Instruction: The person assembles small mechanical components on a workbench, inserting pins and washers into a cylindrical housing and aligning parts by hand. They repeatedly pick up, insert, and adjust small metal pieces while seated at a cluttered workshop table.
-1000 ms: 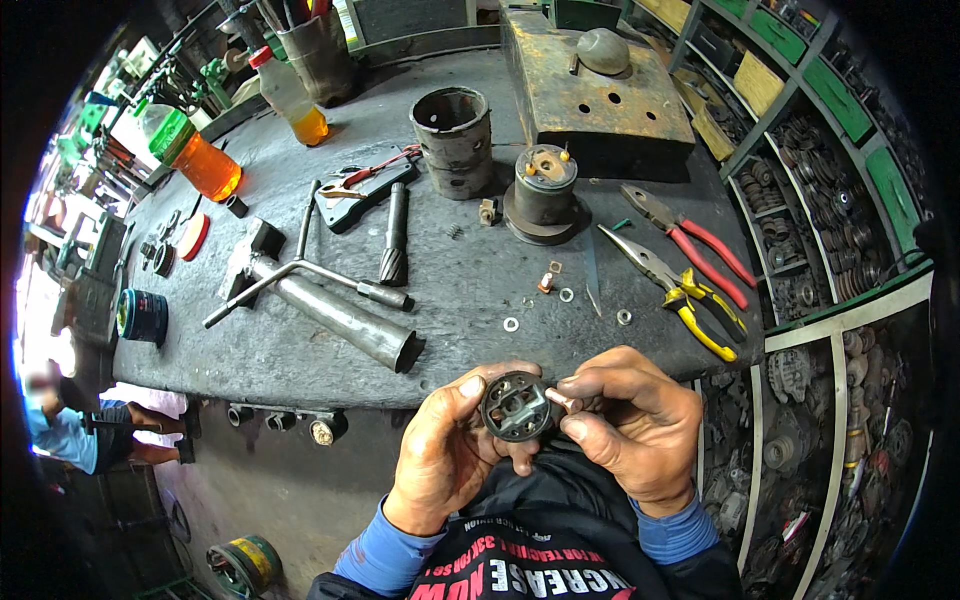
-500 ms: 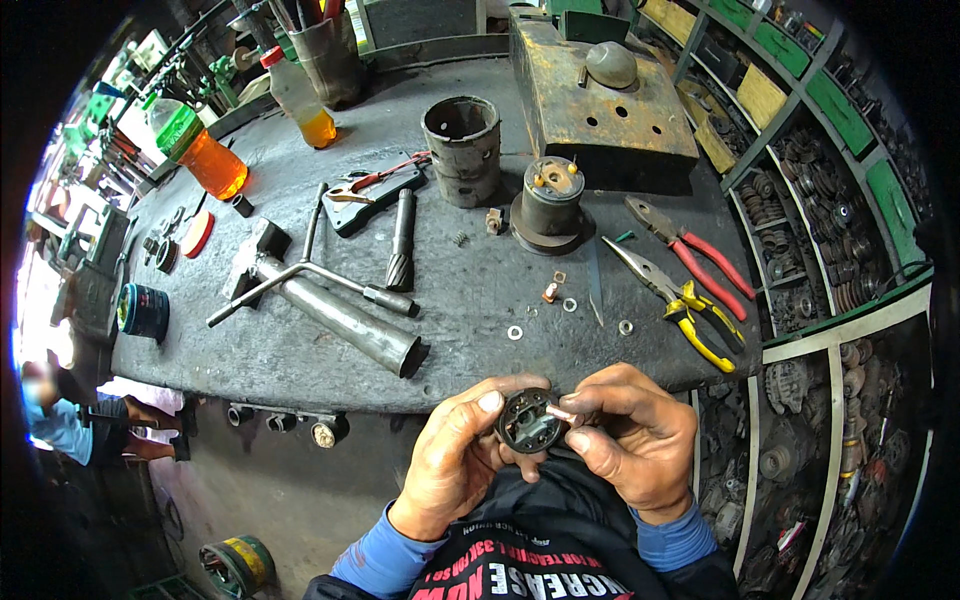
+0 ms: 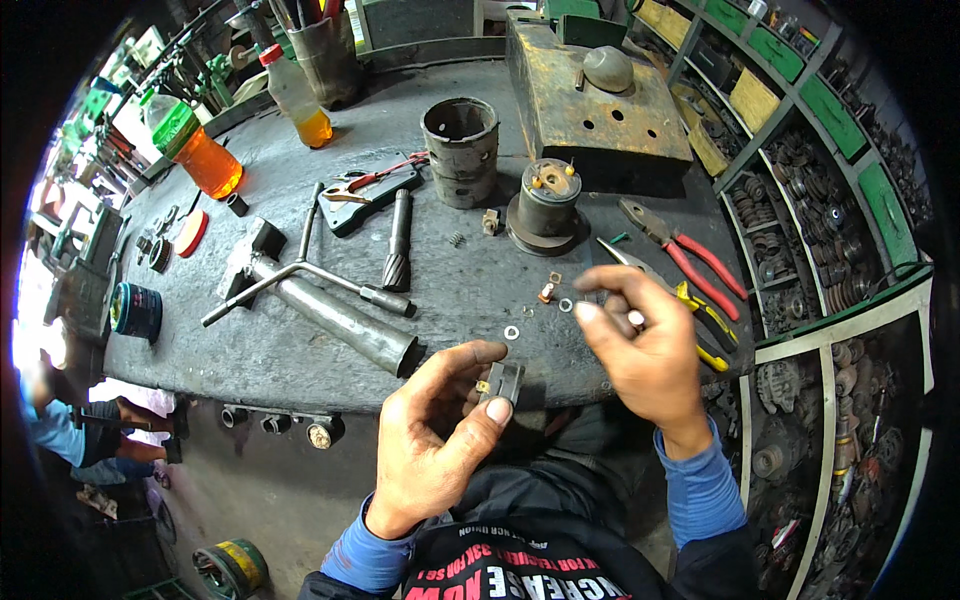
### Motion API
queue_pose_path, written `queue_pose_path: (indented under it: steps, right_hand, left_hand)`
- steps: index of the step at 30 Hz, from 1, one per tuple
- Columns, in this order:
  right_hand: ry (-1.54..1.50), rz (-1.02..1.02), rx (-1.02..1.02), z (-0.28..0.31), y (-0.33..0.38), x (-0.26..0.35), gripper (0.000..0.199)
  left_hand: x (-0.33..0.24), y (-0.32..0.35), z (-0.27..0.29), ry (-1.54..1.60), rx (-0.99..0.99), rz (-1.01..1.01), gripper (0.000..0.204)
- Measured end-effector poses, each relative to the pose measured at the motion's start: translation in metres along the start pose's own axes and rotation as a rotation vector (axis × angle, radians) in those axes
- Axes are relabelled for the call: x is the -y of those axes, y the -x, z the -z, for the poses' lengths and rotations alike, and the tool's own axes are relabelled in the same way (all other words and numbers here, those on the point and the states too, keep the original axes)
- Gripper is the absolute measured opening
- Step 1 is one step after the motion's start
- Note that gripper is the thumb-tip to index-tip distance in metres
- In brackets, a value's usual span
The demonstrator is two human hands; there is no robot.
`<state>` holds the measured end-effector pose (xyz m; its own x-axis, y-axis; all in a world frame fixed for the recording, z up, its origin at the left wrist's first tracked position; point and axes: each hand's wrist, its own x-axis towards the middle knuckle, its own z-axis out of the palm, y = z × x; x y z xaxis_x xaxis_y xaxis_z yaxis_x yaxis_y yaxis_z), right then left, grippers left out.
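Observation:
My left hand grips a round black solenoid cap between thumb and fingers, above the bench's front edge. The cap is turned edge-on, and a small brass tab sticks out beside my fingers. My right hand hovers over the bench to the right, thumb and forefinger apart. A small part with a pale round end shows among its curled fingers; its kind is hidden. Near that hand lie a copper bolt, a square copper piece and a ring washer. Another washer is nearer my left hand.
Red-handled pliers and yellow-handled pliers lie at right. A cylindrical coil body and a hollow metal housing stand behind. At left are a hammer, a T-shaped wrench and bottles of orange liquid.
My right hand has moved away from the cap, forward and right over the bench. My left hand has tilted the cap from face-up to edge-on and shifted slightly left and forward.

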<state>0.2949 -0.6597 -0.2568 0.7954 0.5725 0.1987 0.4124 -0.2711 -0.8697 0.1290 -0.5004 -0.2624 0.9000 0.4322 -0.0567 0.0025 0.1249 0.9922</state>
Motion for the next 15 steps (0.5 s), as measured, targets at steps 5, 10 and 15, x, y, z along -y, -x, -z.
queue_pose_path:
  steps: [5,10,15]
  right_hand:
    - [0.473,0.385,0.051,-0.012,-0.029,-0.009,0.019]
    - [-0.086,0.103,0.044,-0.009,-0.023,-0.009,0.014]
    - [-1.295,-0.372,0.225,-0.002,0.014,-0.012,0.024]
  left_hand:
    - [0.004,0.008,0.002,0.141,0.012,0.083,0.043]
    - [0.006,0.013,0.012,0.155,0.013,0.115,0.052]
    - [0.005,0.007,0.013,0.261,0.027,0.134,0.058]
